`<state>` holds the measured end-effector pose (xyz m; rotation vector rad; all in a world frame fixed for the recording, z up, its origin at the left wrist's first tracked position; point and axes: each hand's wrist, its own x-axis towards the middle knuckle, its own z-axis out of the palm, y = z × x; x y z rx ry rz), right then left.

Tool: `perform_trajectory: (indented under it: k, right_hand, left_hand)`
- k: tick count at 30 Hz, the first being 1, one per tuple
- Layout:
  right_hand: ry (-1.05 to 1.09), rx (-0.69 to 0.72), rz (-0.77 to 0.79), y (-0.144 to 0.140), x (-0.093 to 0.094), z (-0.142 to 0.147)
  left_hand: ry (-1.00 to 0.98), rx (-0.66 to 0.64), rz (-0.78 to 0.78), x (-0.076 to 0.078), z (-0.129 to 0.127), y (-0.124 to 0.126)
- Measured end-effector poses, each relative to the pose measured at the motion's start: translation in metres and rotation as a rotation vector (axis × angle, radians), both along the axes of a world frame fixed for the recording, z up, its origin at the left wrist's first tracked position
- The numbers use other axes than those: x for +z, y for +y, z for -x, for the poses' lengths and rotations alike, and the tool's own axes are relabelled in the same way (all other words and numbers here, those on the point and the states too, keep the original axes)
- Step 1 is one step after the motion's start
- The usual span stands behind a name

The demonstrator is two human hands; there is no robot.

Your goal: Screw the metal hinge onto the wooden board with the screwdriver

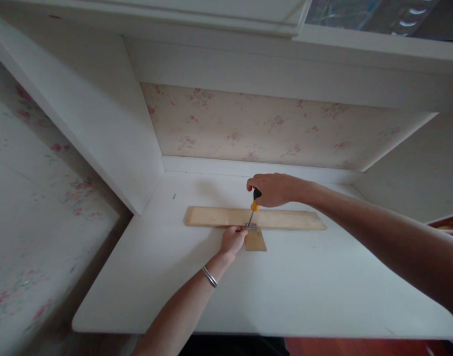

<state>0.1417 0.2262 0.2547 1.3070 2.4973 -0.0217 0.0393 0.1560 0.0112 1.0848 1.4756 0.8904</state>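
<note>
My right hand [273,190] is closed around the black and yellow handle of a screwdriver [254,205], whose shaft points down. Its tip meets a small metal hinge [251,227]. The hinge lies where a long wooden board [286,220] and a short wooden piece [255,241] come together. Beside the hinge's left end, my left hand [234,240] has its fingers pinched close to the screwdriver tip. What those fingertips hold, if anything, is too small to tell. A silver bangle is on the left wrist.
A white desk [137,287] carries the wood. A small grey thing, perhaps a screw [174,196], lies toward the back left. White side panels [93,109] flank the desk, and an overhead cabinet [211,15] hangs above. Floral wallpaper [234,128] covers the back wall.
</note>
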Motion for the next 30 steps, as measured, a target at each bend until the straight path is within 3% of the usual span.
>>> perform_trajectory:
  k: [4,9,15,20,25,30]
  right_hand:
    - [-0.047,-0.079,-0.098,-0.0034,-0.0001,0.0011]
    - [0.046,0.066,-0.01,-0.0048,0.0001,-0.0013]
    - [-0.01,-0.038,-0.083,-0.0013,-0.0029,-0.003]
    - [0.054,0.087,-0.008,-0.0036,0.0006,-0.0033]
    - [-0.022,-0.008,-0.11,-0.0044,0.0012,-0.0002]
    - [0.028,0.115,0.032,-0.0029,0.0026,-0.003]
  left_hand:
    - [-0.004,0.01,0.003,0.0017,0.0002,-0.0006]
    - [-0.01,-0.006,0.006,0.0032,-0.0002,-0.0005]
    - [-0.01,0.014,-0.004,-0.0009,-0.0005,0.0]
    - [0.009,-0.016,-0.012,-0.0034,0.0002,0.0006]
    - [0.016,0.007,-0.012,0.0002,-0.0007,-0.0007]
    - [0.02,-0.001,-0.009,0.0011,0.0001,-0.0009]
